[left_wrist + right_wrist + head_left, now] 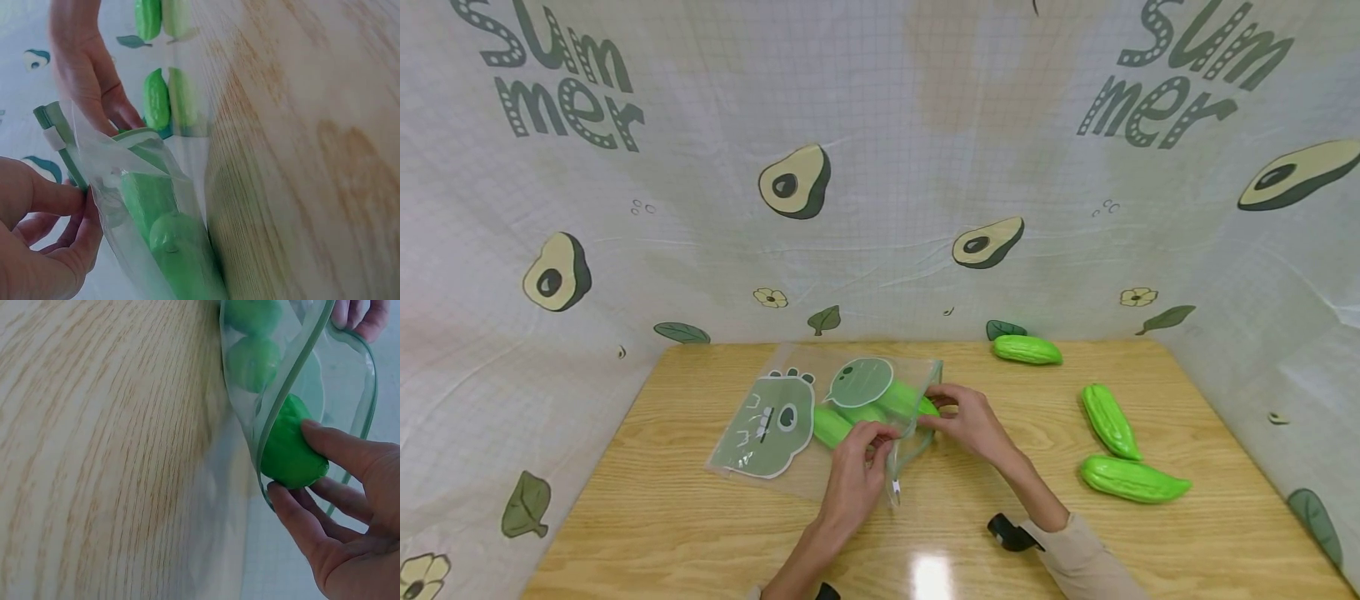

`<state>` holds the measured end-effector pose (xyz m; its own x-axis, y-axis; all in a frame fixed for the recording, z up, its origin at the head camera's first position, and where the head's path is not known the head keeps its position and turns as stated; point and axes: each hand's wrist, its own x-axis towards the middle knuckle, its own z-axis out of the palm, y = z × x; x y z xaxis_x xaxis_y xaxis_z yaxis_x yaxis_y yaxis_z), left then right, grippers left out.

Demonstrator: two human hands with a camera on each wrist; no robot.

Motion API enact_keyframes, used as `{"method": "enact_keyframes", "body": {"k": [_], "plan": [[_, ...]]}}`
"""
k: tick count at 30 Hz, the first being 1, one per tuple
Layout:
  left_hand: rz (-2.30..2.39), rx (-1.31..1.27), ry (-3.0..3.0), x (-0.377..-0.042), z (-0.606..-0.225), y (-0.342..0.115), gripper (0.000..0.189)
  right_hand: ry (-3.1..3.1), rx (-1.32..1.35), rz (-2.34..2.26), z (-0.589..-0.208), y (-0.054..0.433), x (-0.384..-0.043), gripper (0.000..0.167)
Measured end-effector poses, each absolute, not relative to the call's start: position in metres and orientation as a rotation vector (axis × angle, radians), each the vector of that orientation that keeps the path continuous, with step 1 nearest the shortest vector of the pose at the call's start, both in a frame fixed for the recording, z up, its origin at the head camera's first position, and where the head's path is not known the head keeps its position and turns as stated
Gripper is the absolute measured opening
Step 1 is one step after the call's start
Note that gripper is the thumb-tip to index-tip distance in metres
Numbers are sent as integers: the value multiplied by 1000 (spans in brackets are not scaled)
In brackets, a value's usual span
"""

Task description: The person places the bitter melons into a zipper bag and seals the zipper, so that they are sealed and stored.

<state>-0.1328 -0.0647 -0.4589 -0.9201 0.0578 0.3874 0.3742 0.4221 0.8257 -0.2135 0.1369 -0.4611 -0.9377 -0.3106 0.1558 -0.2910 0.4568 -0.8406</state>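
A clear zip bag [775, 454] with a green bear print lies on the table, its mouth held apart toward the right. My left hand [859, 471] pinches the near rim of the mouth, close to the white zip slider [55, 138]. Between thumb and fingers, my right hand [972, 423] grips one end of a green bitter gourd [292, 453], whose other end is inside the mouth. Further in, more bitter gourds [830, 427] show through the plastic. The right wrist view has the right fingertips [278, 490] right at the green zip edge.
Three loose bitter gourds lie on the wooden table [647, 467] to the right: one at the back [1028, 350], one midway [1109, 421] and one nearer [1133, 480]. A printed cloth [880, 275] with avocados hangs behind and along both sides.
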Motion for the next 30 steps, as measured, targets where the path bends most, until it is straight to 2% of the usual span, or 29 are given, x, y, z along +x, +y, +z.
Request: {"method": "enact_keyframes", "body": {"k": [17,30], "plan": [[-1472,-394,-2408,-132,-458,-66,17,2692,-666,-1447,-463,133,-214,25],[-1466,-417,-2409,-132,-458,-66,17,2694,-587,-1470,-468,126,-216,26]]}}
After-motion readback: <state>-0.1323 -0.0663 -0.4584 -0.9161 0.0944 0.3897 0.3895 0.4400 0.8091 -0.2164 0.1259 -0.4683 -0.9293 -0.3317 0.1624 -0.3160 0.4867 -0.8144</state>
